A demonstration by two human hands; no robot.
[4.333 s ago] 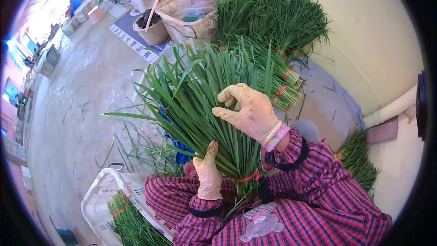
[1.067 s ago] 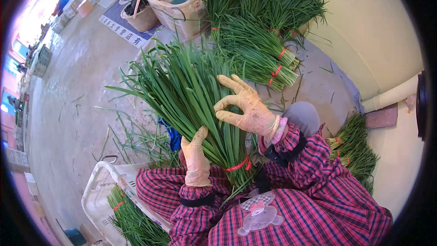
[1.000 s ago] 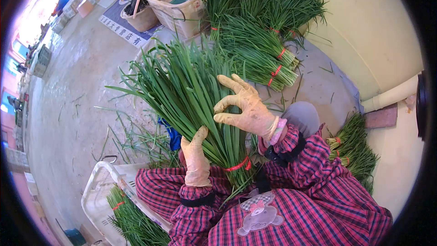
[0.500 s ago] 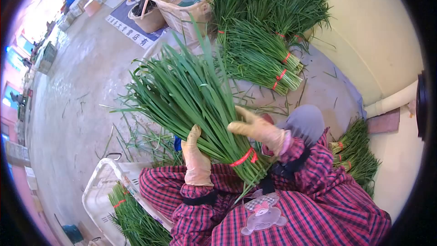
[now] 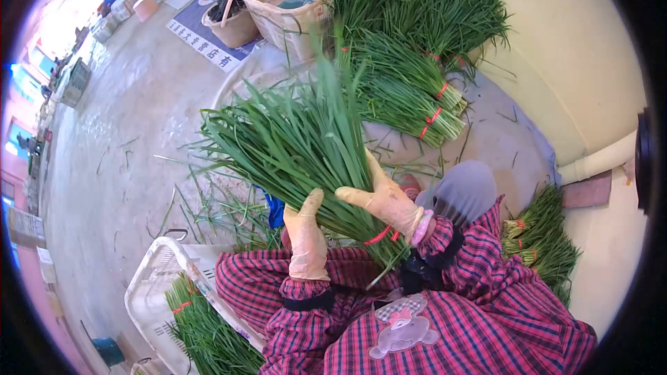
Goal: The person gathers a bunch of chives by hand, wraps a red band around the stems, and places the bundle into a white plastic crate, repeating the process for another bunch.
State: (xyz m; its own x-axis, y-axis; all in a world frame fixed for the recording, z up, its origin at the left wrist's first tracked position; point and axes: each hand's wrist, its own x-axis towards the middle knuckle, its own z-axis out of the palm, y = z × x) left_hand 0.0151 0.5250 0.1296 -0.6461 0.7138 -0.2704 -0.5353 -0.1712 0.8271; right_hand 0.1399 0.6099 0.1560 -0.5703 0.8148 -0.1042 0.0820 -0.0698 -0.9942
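A large bunch of long green leaves (image 5: 299, 146) lies tilted across both hands, its tips toward the upper left. A red band (image 5: 379, 235) ties it near the cut stem ends at the lower right. My left hand (image 5: 306, 236), in a pale glove, is wrapped round the bunch's lower left side, thumb on top. My right hand (image 5: 385, 201), gloved too, grips the other side just above the band, its thumb across the leaves.
Banded bunches (image 5: 417, 90) are piled on a grey sheet at the upper right. More bunches (image 5: 542, 236) lie by the right wall. A white crate (image 5: 156, 285) holds bunches at the lower left. A basket (image 5: 288, 17) and a bucket (image 5: 233, 28) stand behind. Loose leaves litter the floor.
My right hand has come closer to my left hand, and its thumb has moved left over the leaves. The bunch's banded end has shifted slightly right.
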